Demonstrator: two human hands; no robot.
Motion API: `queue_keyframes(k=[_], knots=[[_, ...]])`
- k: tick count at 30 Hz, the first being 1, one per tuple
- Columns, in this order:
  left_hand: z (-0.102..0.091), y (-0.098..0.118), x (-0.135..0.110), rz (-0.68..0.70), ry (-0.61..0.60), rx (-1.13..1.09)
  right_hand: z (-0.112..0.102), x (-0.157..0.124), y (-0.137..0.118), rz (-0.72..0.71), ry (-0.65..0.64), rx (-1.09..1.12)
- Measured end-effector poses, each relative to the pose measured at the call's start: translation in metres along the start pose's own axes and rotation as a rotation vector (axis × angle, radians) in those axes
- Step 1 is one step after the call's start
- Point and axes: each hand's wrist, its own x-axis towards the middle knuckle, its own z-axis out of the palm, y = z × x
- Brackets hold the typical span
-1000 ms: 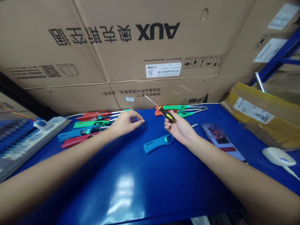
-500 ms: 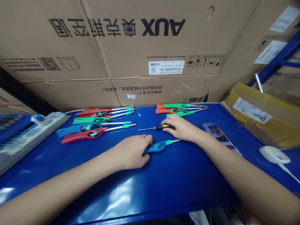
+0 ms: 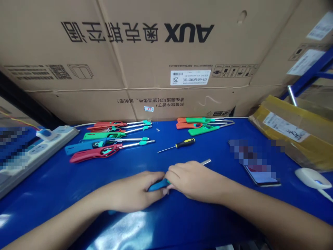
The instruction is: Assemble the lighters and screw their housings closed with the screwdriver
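Observation:
Both my hands are closed around one blue long-necked lighter above the front middle of the table. My left hand grips its handle. My right hand wraps over the middle part, and the metal tip sticks out past it to the right. Beyond my hands lies a screwdriver with a black and yellow handle. To the left rests a row of red, green and blue lighters, the nearest a red lighter. Orange and green lighters lie at the back, among them a green lighter.
A phone lies on the right, beside a white rounded device with a cable. A taped carton stands behind them. A white power strip runs along the left. A large cardboard box walls off the back.
My right hand has let go of the screwdriver, which now lies on the table, and has closed on the blue lighter. Both hands and the lighter have come nearer to me.

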Motion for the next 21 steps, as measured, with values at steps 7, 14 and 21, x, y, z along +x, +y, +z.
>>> queue_keyframes(k=[7, 14, 21], knots=[[-0.015, 0.000, 0.003, 0.062, -0.093, -0.060, -0.012, -0.004, 0.011, 0.052, -0.065, 0.015], [-0.034, -0.023, -0.002, -0.161, -0.087, -0.267, -0.030, -0.025, 0.052, 0.309, -0.029, -0.010], [-0.015, -0.022, 0.017, -0.093, 0.142, -0.520, -0.015, -0.012, 0.034, 0.303, 0.471, 0.118]])
